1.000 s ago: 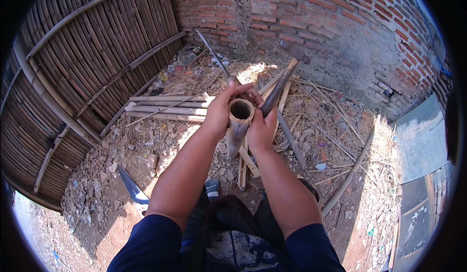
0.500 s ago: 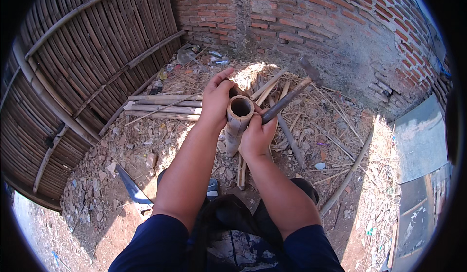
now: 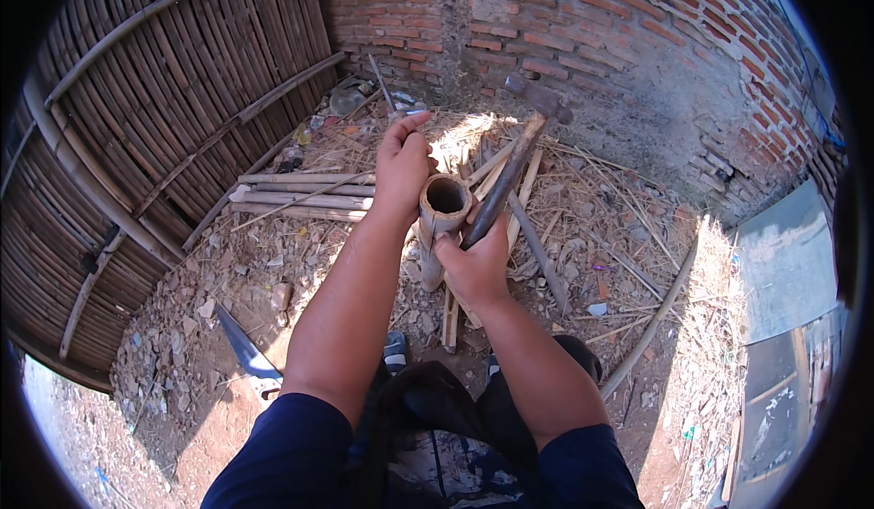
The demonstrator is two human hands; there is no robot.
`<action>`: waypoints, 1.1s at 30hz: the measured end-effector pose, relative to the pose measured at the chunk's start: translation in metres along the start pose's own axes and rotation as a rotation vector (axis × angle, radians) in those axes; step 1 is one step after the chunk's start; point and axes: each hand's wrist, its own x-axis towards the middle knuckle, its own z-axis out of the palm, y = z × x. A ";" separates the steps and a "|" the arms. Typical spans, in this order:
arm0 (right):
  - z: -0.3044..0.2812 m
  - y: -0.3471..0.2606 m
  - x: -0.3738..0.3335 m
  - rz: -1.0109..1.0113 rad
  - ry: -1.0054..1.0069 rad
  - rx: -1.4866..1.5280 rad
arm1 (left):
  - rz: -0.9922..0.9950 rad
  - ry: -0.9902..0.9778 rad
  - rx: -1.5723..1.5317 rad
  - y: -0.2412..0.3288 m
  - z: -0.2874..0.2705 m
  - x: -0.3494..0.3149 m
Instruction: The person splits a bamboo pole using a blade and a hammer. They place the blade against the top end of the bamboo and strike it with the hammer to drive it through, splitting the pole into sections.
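A hollow bamboo tube (image 3: 428,247) stands upright in front of me, its open end facing up. My right hand (image 3: 478,263) is closed around the dark handle of a hammer (image 3: 510,167), whose metal head points away from me; its thumb lies against the tube's side. Just left of the tube's mouth, my left hand (image 3: 403,167) is closed, and a narrow grey blade (image 3: 382,84) sticks up beyond its fingers. The blade's grip is hidden by that hand.
Bamboo poles (image 3: 305,201) lie to the left, and split bamboo strips (image 3: 531,190) beyond the tube. A handsaw (image 3: 244,347) rests on the rubble at lower left. A brick wall (image 3: 583,35) and a bamboo-slat wall (image 3: 200,81) enclose the corner. One long pole (image 3: 660,318) lies at right.
The hammer has swung to a steeper angle, its head moving up and left. My left hand has come off the tube's rim, and the blade now shows above it.
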 end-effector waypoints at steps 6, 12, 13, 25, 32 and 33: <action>0.010 -0.014 0.005 -0.021 0.024 -0.146 | 0.067 0.017 0.118 0.022 -0.023 0.007; 0.007 -0.008 0.018 0.013 0.036 -0.100 | 0.214 -0.013 0.362 0.064 -0.077 -0.051; 0.007 -0.003 0.019 0.007 0.046 -0.083 | 0.209 -0.001 0.414 0.067 -0.088 -0.065; 0.001 0.005 0.037 -0.057 0.150 -0.023 | 0.126 -0.235 0.577 0.074 -0.140 -0.141; -0.008 0.018 0.039 -0.074 0.167 -0.082 | 0.051 -0.299 0.661 0.078 -0.137 -0.127; -0.009 0.018 0.040 -0.078 0.169 -0.093 | 0.025 -0.306 0.687 0.079 -0.135 -0.126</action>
